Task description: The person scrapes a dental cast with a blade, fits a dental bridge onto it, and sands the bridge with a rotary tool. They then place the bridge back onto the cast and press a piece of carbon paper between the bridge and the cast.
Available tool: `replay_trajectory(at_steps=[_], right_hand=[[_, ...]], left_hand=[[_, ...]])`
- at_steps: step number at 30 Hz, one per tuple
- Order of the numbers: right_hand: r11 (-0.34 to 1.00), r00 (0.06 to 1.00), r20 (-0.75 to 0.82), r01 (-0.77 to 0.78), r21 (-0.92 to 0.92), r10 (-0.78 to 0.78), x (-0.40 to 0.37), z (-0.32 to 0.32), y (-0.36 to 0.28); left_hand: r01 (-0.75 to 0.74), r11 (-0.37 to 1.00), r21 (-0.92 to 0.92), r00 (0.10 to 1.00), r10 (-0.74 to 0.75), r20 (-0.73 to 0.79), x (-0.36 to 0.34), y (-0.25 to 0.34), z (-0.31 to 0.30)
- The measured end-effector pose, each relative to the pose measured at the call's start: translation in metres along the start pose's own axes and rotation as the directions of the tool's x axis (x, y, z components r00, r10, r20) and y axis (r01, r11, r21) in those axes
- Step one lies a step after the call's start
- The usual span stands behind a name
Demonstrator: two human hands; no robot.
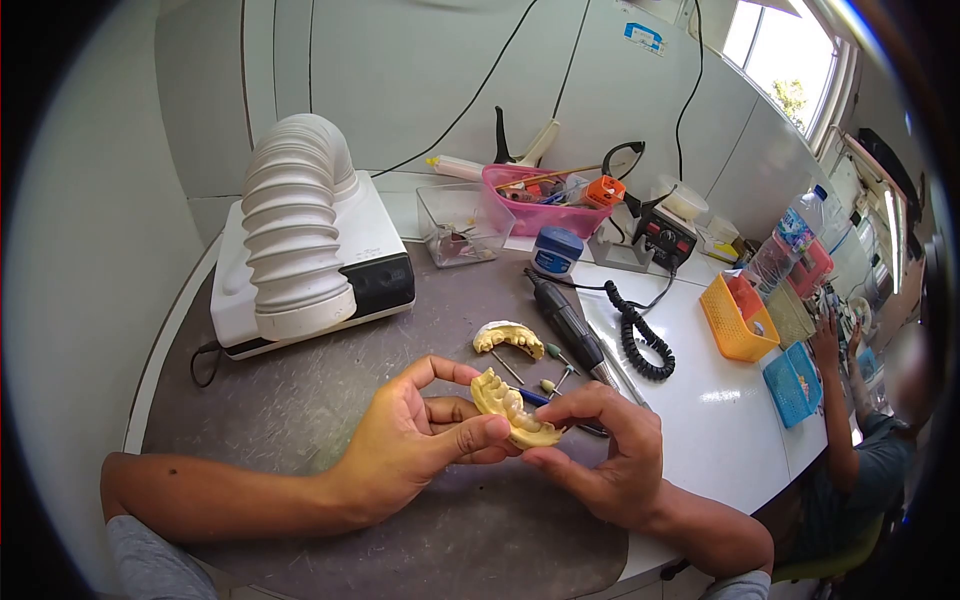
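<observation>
Both my hands hold one yellow plaster dental cast (512, 410) above the grey mat (300, 420). My left hand (415, 445) pinches its near side with thumb and fingers. My right hand (605, 455) grips its right end from below. A second yellow dental cast (508, 337) lies on the mat just beyond. A few small burs (553, 372) lie between it and my hands. A black handpiece (567, 322) with a coiled cord (638, 340) lies to the right of the casts.
A white suction unit with a ribbed hose (300, 230) stands at the back left. A clear box (462, 225), a pink tool tray (550, 200), a blue jar (556, 250) and a control box (662, 238) line the back. Another person (860, 440) sits at the right near orange and blue baskets.
</observation>
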State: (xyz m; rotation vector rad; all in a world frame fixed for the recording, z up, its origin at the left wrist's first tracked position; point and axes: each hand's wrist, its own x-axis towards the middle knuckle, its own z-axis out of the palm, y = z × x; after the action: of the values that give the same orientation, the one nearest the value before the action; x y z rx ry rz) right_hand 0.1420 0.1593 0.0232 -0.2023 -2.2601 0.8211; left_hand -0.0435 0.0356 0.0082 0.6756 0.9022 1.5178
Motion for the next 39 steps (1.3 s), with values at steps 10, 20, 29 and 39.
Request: replay_trajectory(at_steps=[10, 20, 29, 39], right_hand=[[0.999, 0.998, 0.053, 0.026, -0.027, -0.025, 0.001, -0.003, -0.001], [0.981, 0.973, 0.215, -0.117, 0.157, 0.082, 0.002, -0.007, 0.0], [0.821, 0.915, 0.323, -0.371, 0.434, 0.242, -0.006, -0.003, -0.001], [0.749, 0.895, 0.345, -0.431, 0.504, 0.282, -0.011, 0.0, -0.003]], left_hand=[[0.005, 1.0, 0.019, 1.0, -0.004, -0.007, 0.0, 0.0, 0.0], [-0.188, 0.338, 0.922, 0.958, 0.272, 0.096, -0.022, 0.028, -0.011], [-0.531, 0.406, 0.744, 0.844, 0.335, 0.42, -0.016, 0.015, -0.02], [-0.555, 0.437, 0.708, 0.829, 0.363, 0.426, -0.02, 0.013, -0.017]])
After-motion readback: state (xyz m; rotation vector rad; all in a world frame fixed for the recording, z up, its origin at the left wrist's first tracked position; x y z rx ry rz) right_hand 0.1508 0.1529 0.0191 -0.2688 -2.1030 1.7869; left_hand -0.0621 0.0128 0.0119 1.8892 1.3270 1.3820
